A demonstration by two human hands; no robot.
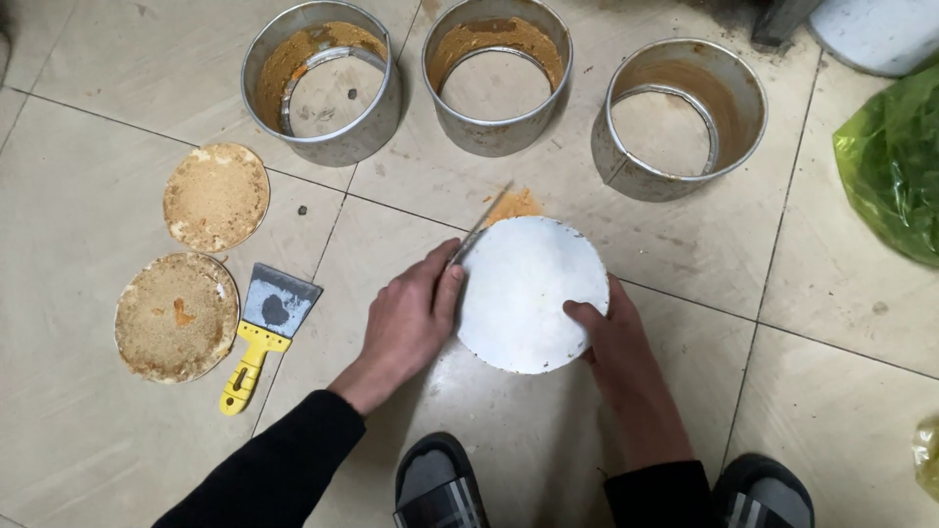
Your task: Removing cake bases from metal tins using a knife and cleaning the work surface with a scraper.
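Note:
A round metal disc [528, 293] stands tilted on the tiled floor [831, 323] in front of me. My right hand [611, 337] grips its right edge, thumb on the face. My left hand [411, 318] holds a thin knife blade [481, 227] against the disc's upper left edge. An orange-brown crumb patch [514, 203] lies just behind the disc. Three bottomless metal ring moulds [323, 83] [497, 73] [680, 117] with orange residue inside stand in a row at the back.
Two crumb-coated round discs [215, 196] [176, 315] lie on the left. A yellow-handled putty scraper [259, 337] lies beside them. A green plastic bag [895, 161] sits at the right edge. My slippered feet [440, 484] are at the bottom.

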